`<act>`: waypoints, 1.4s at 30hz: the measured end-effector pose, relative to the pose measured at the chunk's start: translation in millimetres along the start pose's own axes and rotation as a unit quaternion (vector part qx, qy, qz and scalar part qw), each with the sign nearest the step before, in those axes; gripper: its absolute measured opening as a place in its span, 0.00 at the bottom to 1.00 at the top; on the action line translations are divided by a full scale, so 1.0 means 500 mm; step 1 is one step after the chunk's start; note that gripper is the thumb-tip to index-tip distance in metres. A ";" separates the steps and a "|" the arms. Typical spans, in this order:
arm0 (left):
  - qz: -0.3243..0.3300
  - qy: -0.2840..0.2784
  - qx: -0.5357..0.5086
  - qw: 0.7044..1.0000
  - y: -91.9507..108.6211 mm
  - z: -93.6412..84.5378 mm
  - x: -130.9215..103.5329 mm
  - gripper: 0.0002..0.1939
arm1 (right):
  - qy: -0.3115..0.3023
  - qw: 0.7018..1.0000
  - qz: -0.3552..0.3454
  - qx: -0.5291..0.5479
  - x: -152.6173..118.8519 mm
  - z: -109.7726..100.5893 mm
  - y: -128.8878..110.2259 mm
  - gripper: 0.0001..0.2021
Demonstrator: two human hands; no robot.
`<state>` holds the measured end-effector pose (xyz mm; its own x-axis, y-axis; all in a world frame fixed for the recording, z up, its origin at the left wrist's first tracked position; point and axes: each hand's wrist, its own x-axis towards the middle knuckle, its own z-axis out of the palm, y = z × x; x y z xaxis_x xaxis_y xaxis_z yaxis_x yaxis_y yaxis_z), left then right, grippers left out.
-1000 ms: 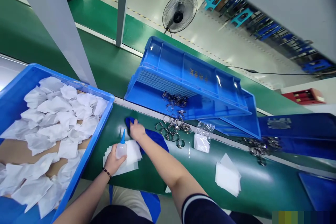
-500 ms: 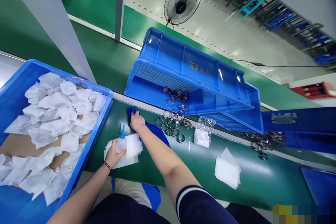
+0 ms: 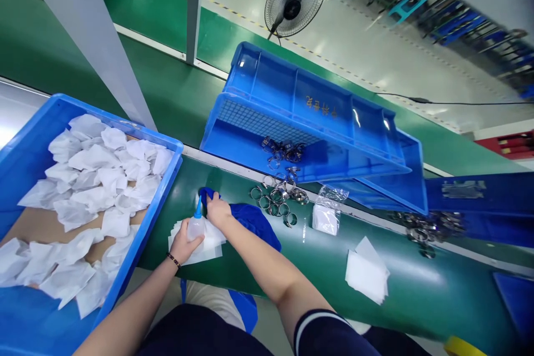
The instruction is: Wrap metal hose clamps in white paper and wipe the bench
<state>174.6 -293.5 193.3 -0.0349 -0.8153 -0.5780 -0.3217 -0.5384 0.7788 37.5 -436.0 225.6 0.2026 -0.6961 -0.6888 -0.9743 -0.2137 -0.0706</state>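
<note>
My left hand [image 3: 183, 243] is wrapped round a translucent squeeze bottle [image 3: 196, 228] with a blue pointed tip, held upright over a stack of white sheets [image 3: 211, 246]. The fingers of my right hand [image 3: 218, 210] are closed on a dark blue cloth [image 3: 254, 223], whose bunched end lies by the bottle tip. The rest of that cloth spreads under and beyond my right forearm. Right of the cloth, several metal rings [image 3: 276, 200] lie loose on the green table [image 3: 317, 278].
A blue crate [image 3: 167, 178] of white wrapped pieces stands at left. Tilted blue bins [image 3: 317, 105] with more rings stand behind the table. A plastic bag [image 3: 327, 217] and white sheets [image 3: 367, 275] lie at right. Beyond is a fan [image 3: 295, 0].
My right hand has drawn the blue cloth down toward the bottle tip, and the cloth is more bunched beside my forearm. The view has shifted slightly.
</note>
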 end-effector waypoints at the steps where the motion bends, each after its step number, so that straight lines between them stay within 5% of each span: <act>1: -0.001 0.001 0.004 1.000 -0.001 0.001 0.000 0.28 | 0.002 1.000 0.002 0.000 0.004 -0.002 0.002 0.28; 16: 0.003 0.017 0.008 1.000 0.007 0.005 -0.006 0.27 | 0.023 0.999 0.036 -0.010 0.013 -0.001 0.006 0.30; 42: 0.002 0.009 0.019 1.000 0.012 0.007 -0.003 0.27 | 0.010 1.000 -0.010 -0.011 -0.004 0.003 0.008 0.26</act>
<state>169.6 -294.8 198.1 -0.0200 -0.8217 -0.5696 -0.3583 -0.5260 0.7713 33.0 -434.4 225.6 0.2240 -0.7050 -0.6729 -0.9677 -0.2431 -0.0675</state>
